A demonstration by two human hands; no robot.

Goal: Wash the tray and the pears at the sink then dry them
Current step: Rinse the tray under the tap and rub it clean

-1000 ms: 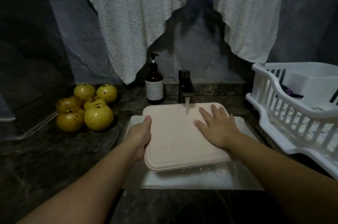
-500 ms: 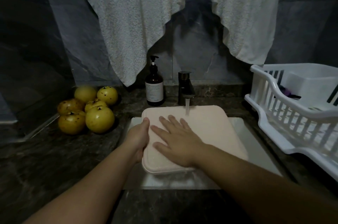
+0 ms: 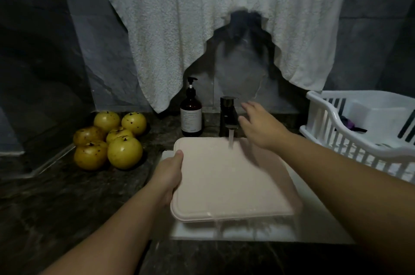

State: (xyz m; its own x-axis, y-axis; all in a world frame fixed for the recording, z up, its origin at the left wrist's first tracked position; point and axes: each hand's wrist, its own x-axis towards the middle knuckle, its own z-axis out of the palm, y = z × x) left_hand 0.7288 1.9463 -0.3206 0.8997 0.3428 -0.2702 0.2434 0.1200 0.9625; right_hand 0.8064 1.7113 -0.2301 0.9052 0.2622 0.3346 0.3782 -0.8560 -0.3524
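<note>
A pale pink tray (image 3: 224,180) lies bottom up over the white sink (image 3: 314,214), under water running from the dark tap (image 3: 228,115). My left hand (image 3: 167,177) grips the tray's left edge, thumb on top. Water spills off the tray's near edge. My right hand (image 3: 258,124) hovers above the tray's far right corner, right beside the tap, with its fingers spread and holding nothing. Several yellow pears (image 3: 110,139) with dark specks sit in a heap on the dark counter to the left of the sink.
A brown pump bottle (image 3: 190,115) stands left of the tap. A white towel (image 3: 202,23) hangs on the wall above. A white dish rack (image 3: 363,130) sits on the counter (image 3: 56,202) at the right, with a white tub inside.
My right hand has lifted off the tray's top and moved up and right to the tap. My left hand keeps its grip on the tray's left edge.
</note>
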